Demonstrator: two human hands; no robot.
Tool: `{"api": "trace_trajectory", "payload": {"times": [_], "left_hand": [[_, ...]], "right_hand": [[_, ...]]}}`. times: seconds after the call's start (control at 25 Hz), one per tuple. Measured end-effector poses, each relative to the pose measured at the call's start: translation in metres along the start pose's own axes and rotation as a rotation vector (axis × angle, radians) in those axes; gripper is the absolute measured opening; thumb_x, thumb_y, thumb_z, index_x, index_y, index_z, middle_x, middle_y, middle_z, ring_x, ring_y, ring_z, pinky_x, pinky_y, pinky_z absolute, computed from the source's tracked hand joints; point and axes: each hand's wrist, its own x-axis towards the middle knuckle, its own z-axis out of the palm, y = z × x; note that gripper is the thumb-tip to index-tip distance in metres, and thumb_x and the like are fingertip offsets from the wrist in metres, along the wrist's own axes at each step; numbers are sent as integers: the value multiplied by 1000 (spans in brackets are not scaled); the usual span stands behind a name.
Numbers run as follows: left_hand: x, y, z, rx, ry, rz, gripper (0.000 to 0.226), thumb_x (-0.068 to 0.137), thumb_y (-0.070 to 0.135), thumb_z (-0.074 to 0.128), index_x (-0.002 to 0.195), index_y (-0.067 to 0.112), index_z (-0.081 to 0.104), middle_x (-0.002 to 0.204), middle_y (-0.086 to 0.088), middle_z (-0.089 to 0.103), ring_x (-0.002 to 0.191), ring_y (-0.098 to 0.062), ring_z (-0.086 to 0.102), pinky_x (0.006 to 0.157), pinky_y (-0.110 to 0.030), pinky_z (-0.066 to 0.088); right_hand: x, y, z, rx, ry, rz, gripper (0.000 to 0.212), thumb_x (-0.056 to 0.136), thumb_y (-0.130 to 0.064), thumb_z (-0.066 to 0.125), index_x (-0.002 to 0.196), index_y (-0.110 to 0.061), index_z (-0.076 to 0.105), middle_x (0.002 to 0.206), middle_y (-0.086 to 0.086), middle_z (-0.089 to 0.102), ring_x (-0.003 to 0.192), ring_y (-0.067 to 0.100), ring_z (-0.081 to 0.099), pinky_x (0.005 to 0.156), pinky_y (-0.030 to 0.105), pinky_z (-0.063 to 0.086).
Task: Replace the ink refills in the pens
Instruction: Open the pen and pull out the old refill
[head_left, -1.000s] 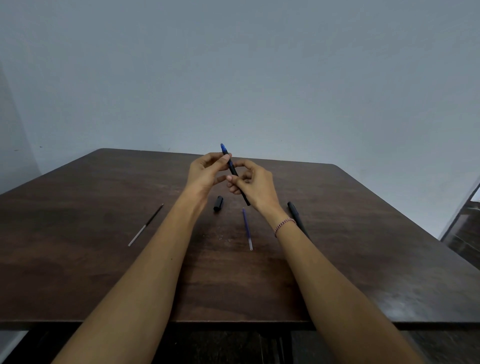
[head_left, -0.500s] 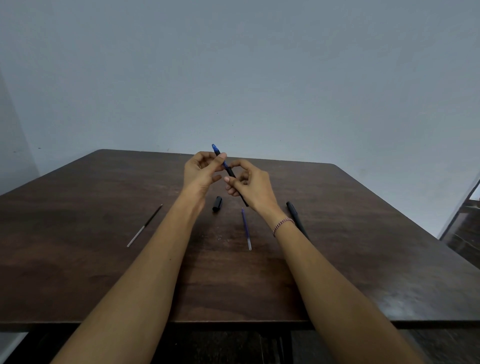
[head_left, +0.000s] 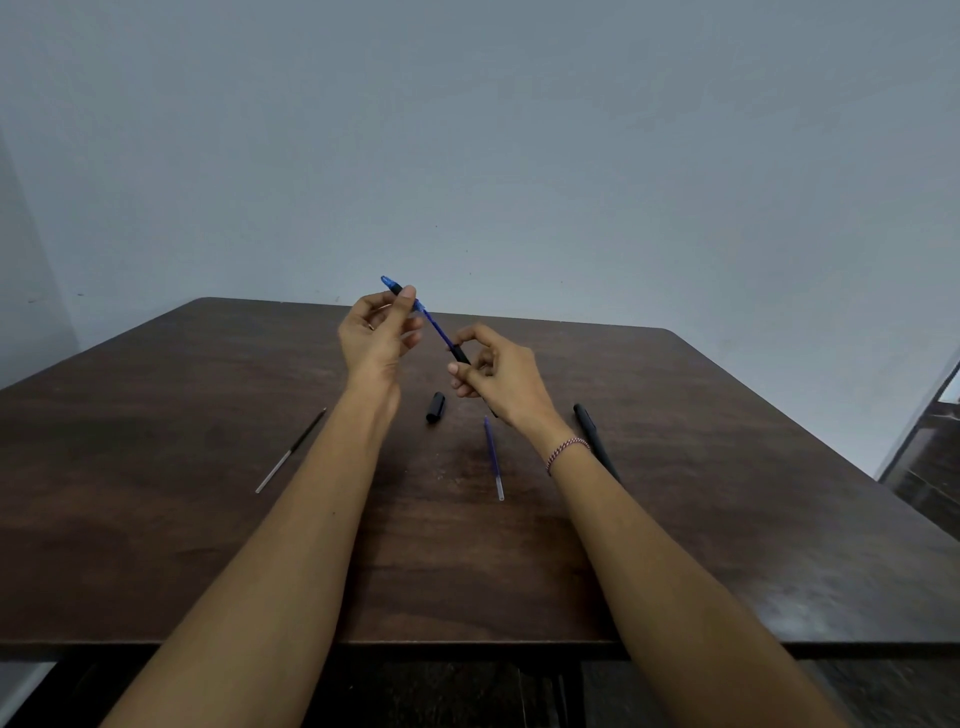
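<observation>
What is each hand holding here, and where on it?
The left hand pinches the pen's blue tip section; the right hand grips the black barrel near its open end. A blue refill spans between.

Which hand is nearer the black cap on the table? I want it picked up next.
Right. The right hand hovers just right of and above the black cap; the left hand is raised farther back and left.
</observation>
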Motion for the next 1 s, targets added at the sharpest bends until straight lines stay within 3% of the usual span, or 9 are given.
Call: {"api": "trace_trajectory", "payload": {"times": [0.08,0.2,0.32,0.44,0.56,0.72,0.84,1.0], "left_hand": [[3,1,-3,-44,36,-13,14,82,16,70,90,11,59,77,-1,65,59,-5,60,58,-19,54],[8,0,-8,23,52,-50,22,81,13,71,99,10,58,79,-2,64,61,-8,60,56,-18,54],[12,-4,-13,298,15,-79,33,80,9,72,107,13,54,76,-4,60,60,-10,60,47,-17,52],[15,-9,-17,663,25,-67,29,79,12,73,104,15,59,83,-11,64,60,-13,62,45,-20,50],[17,-13,-21,937,10,-40,24,79,20,74,100,15,63,83,-12,69,60,-13,64,55,-30,56],[17,-14,-26,1257,-29,-21,25,79,29,73,98,14,65,89,-10,70,81,-22,68,76,-41,58],[15,-13,-27,1456,-95,-54,25,79,32,72,91,10,67,89,-10,70,84,-24,67,77,-40,57],[13,-14,-27,1627,-194,-119,31,80,35,71,94,8,67,92,-12,69,88,-27,66,80,-39,56]], "right_hand": [[0,0,0,7,18,-4,20,88,-9,65,103,-20,58,76,17,67,56,1,65,64,18,57],[0,-1,-3,34,101,-23,20,86,-10,68,99,-21,55,75,3,61,59,4,66,68,21,58],[2,-4,-5,112,198,-44,25,81,-7,73,95,-17,55,74,6,56,63,6,61,63,15,56],[3,-6,-8,134,297,-40,31,74,-12,80,92,-21,57,73,4,56,71,13,57,69,21,57],[3,-6,-10,176,361,-74,36,70,-14,83,95,-24,59,77,-8,58,75,8,57,70,13,50],[5,-6,-11,174,387,-53,31,68,-17,84,89,-23,61,77,-12,62,72,-2,56,70,18,51],[6,-6,-10,197,377,-54,29,68,-16,84,87,-21,62,76,-11,62,68,-7,56,67,9,48],[6,-5,-11,189,354,-60,29,69,-18,84,88,-20,62,76,-11,63,71,-2,57,68,9,48]]}}
